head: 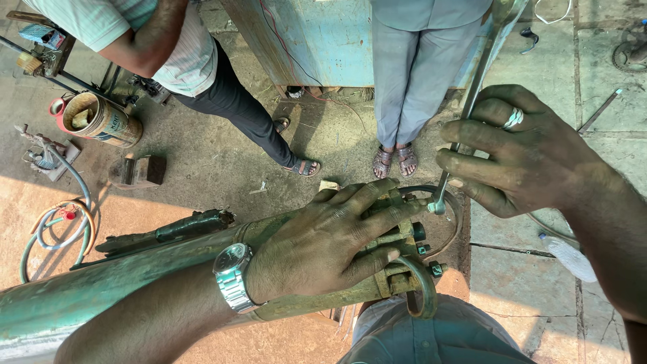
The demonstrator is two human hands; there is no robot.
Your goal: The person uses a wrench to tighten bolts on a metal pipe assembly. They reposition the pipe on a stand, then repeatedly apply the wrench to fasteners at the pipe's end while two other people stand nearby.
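My left hand (330,243), with a steel watch on the wrist, lies flat on the end fitting of a long, worn green metal cylinder (101,290) that runs from the lower left toward the middle. My right hand (519,152), wearing a ring, is closed around a long steel spanner (475,87). The spanner's ring end (437,207) sits just off the fingertips of my left hand, by the bolts (424,249) at the cylinder's end. A curved hose (448,222) loops around that end.
Two people stand close ahead on the dirt floor, one in dark trousers (249,108), one in grey trousers and sandals (397,158), before a blue metal cabinet (317,40). At left are a tin can (101,118), coiled hoses (57,229) and a small block (138,170). A plastic bottle (569,256) lies at right.
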